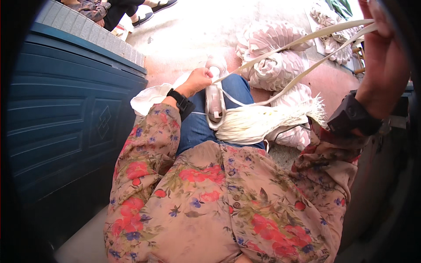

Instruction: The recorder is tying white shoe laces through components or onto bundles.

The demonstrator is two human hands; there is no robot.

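A pale shoe upper (215, 103) with a clear-looking strip along its middle lies lengthwise on my blue-trousered lap. My left hand (197, 82) is closed in a pinch on a white shoelace beside the upper's far part. Two long strands of the shoelace (333, 31) stretch up to the right, where my raised right hand (382, 63) grips them between its fingers, partly cut off by the rim. One strand sags toward my lap. Across my right thigh lies a thick bundle of white shoelaces (263, 125), its frayed-looking ends pointing right.
Stacked pale shoe uppers (276, 65) lie on the floor ahead, with more piles (337, 41) at the far right. A dark blue panelled door or cabinet (66, 101) stands close on my left. White cloth-like material (149, 98) sits by my left wrist. Another person's legs (120, 11) show at the far left.
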